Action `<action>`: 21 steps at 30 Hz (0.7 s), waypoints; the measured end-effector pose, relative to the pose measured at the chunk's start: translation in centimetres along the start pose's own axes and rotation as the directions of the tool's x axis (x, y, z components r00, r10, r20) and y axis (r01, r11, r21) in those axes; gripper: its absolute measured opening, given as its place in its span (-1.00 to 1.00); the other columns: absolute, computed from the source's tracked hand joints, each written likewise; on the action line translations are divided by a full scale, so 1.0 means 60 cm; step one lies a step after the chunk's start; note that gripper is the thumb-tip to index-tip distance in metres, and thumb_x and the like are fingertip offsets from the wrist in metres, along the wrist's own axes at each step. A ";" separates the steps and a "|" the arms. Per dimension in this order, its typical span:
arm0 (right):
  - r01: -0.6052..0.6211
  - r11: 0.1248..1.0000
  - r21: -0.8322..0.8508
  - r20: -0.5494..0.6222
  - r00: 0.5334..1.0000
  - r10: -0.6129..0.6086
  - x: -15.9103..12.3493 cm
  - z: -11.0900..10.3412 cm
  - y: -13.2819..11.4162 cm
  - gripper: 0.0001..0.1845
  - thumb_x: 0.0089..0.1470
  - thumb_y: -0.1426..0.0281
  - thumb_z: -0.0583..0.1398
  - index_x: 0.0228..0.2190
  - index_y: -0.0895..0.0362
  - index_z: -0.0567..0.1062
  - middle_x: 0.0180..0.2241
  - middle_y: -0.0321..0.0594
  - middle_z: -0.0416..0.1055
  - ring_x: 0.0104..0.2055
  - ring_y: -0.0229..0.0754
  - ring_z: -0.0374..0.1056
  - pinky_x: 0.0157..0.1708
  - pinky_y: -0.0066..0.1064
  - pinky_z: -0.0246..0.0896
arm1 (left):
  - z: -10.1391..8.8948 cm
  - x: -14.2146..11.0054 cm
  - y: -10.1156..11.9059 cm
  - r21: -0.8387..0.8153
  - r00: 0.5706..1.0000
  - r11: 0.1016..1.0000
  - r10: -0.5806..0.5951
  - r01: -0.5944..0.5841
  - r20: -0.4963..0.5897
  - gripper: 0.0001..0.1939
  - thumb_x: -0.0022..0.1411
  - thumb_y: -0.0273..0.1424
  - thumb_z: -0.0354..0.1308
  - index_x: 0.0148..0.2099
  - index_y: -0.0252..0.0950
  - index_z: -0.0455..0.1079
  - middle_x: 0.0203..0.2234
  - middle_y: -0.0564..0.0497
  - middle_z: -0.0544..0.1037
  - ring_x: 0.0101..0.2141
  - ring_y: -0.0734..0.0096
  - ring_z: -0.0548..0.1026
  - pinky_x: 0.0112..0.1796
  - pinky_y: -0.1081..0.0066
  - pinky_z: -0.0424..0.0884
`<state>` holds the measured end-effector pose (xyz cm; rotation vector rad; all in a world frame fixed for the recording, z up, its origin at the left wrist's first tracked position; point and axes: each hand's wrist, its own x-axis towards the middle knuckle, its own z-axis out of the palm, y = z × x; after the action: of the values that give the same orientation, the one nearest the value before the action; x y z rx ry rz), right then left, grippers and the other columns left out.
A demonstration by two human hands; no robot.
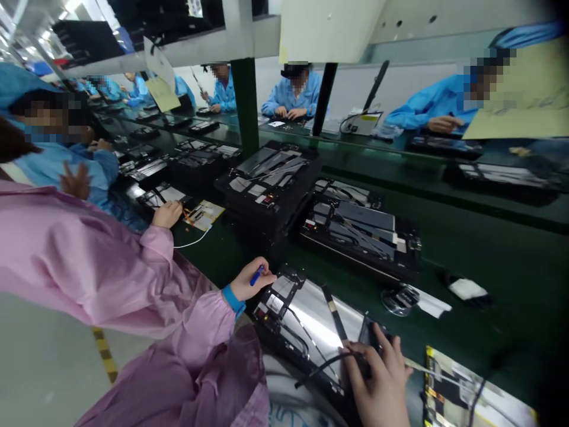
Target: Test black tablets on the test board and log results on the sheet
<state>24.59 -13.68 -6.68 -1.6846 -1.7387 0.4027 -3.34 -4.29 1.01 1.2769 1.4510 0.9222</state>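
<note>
In front of me lies a flat black electronic device (pixel 306 332) with its inside exposed, showing a shiny metal plate and thin ribbon cables. At its upper left corner is my left hand (pixel 249 280), wearing a blue wristband (pixel 233 299). Its closed fingers hold a short blue pen-like tool (pixel 256 275). My right hand (pixel 377 376) rests over the device's right side, fingers curled. A black cable (pixel 326 363) runs out from between its thumb and fingers. A flat dark strip (pixel 334 314) crosses the plate up to the thumb, and its lower end is hidden.
Opened devices (pixel 360 231) and a taller stack (pixel 267 178) stand behind mine. To the right lie a yellow-edged panel (pixel 480 391), a small clear round dish (pixel 398 299) and a white pad (pixel 467 289). A co-worker's pink-sleeved hand (pixel 168 214) works at left; others sit across the bench.
</note>
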 end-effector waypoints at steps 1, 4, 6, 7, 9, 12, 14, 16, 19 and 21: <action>0.020 1.000 -0.001 -0.006 1.000 -0.020 -0.001 -0.001 0.003 -0.50 0.14 0.04 -0.02 -0.43 0.13 0.52 0.16 0.10 0.22 0.31 0.44 -0.12 0.07 0.49 -0.24 | 0.000 0.000 0.002 -0.010 1.000 1.000 0.000 0.000 0.001 -0.66 -0.05 -0.27 0.28 -0.41 -0.27 0.15 -0.53 0.16 0.35 -0.48 0.52 0.30 -0.37 0.44 0.23; 0.066 0.998 -0.020 0.044 0.997 -0.065 -0.002 -0.002 0.019 -0.53 0.16 0.06 -0.02 -0.42 0.11 0.51 0.15 0.07 0.25 0.28 0.40 -0.02 0.07 0.49 -0.23 | -0.002 -0.001 0.008 -0.008 0.999 1.000 -0.015 0.015 0.032 -0.58 -0.12 -0.25 0.35 -0.41 -0.27 0.14 -0.55 0.17 0.34 -0.50 0.54 0.28 -0.39 0.45 0.22; 0.096 0.995 -0.041 0.102 0.991 -0.091 -0.002 -0.002 0.031 -0.55 0.16 0.07 -0.01 -0.39 0.10 0.52 0.17 0.06 0.23 0.27 0.39 0.01 0.06 0.49 -0.19 | -0.004 -0.001 0.011 0.023 0.998 0.999 -0.028 0.027 0.058 -0.54 -0.15 -0.24 0.38 -0.41 -0.27 0.13 -0.56 0.18 0.35 -0.52 0.56 0.26 -0.40 0.46 0.21; 0.110 0.993 -0.049 0.129 0.986 -0.103 -0.002 -0.001 0.037 -0.56 0.15 0.08 -0.01 -0.37 0.09 0.52 0.18 0.05 0.22 0.27 0.38 0.01 0.05 0.49 -0.16 | -0.005 -0.001 0.012 0.041 0.997 0.999 -0.030 0.027 0.068 -0.54 -0.17 -0.24 0.39 -0.42 -0.27 0.13 -0.55 0.18 0.36 -0.52 0.57 0.26 -0.41 0.46 0.21; 0.129 0.990 -0.055 0.162 0.980 -0.119 -0.003 -0.001 0.046 -0.57 0.16 0.09 -0.01 -0.36 0.08 0.53 0.20 0.04 0.20 0.27 0.39 0.01 0.03 0.49 -0.11 | -0.006 -0.001 0.015 0.073 0.996 0.997 -0.018 0.012 0.087 -0.54 -0.17 -0.26 0.40 -0.43 -0.28 0.14 -0.54 0.17 0.37 -0.52 0.58 0.26 -0.41 0.47 0.21; 0.137 0.990 -0.047 0.195 0.973 -0.125 -0.004 0.001 0.053 -0.55 0.17 0.10 -0.02 -0.34 0.08 0.54 0.22 0.03 0.18 0.28 0.41 0.00 -0.01 0.49 -0.02 | -0.009 -0.003 0.019 0.109 0.993 0.994 0.013 -0.025 0.113 -0.58 -0.17 -0.33 0.39 -0.44 -0.29 0.16 -0.53 0.15 0.37 -0.51 0.57 0.28 -0.42 0.48 0.20; 0.133 0.990 -0.043 0.215 0.969 -0.121 -0.003 0.001 0.055 -0.53 0.17 0.09 -0.03 -0.33 0.08 0.55 0.23 0.03 0.16 0.28 0.41 -0.02 -0.02 0.47 0.03 | -0.010 -0.006 0.023 0.133 0.991 0.991 0.016 -0.034 0.131 -0.64 -0.15 -0.38 0.37 -0.44 -0.30 0.19 -0.54 0.15 0.35 -0.51 0.56 0.29 -0.43 0.48 0.19; 0.125 0.991 -0.049 0.232 0.966 -0.110 -0.002 0.002 0.056 -0.52 0.17 0.08 -0.05 -0.33 0.09 0.55 0.24 0.04 0.14 0.29 0.41 -0.03 -0.01 0.47 0.04 | -0.012 -0.007 0.025 0.151 0.990 0.988 0.012 -0.034 0.143 -0.68 -0.12 -0.43 0.34 -0.44 -0.30 0.20 -0.55 0.16 0.34 -0.52 0.57 0.28 -0.45 0.49 0.18; 0.109 0.992 -0.065 0.260 0.962 -0.089 0.001 0.002 0.058 -0.52 0.17 0.08 -0.04 -0.30 0.09 0.55 0.25 0.03 0.11 0.29 0.41 -0.04 0.00 0.47 0.02 | -0.015 -0.007 0.024 0.159 0.989 0.986 0.017 -0.041 0.144 -0.68 -0.12 -0.49 0.33 -0.44 -0.30 0.17 -0.55 0.16 0.37 -0.54 0.59 0.27 -0.46 0.51 0.18; 0.104 0.993 -0.062 0.270 0.959 -0.084 0.001 0.002 0.055 -0.52 0.15 0.07 -0.03 -0.30 0.10 0.54 0.26 0.03 0.11 0.29 0.42 -0.04 0.01 0.47 0.01 | -0.018 -0.005 0.019 0.162 0.988 0.986 0.015 -0.040 0.152 -0.66 -0.13 -0.50 0.33 -0.45 -0.29 0.15 -0.53 0.16 0.39 -0.53 0.59 0.28 -0.45 0.51 0.18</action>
<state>27.02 -13.19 -8.85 -1.6522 -2.0445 0.5473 -4.07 -4.32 2.42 1.4589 1.4165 0.7188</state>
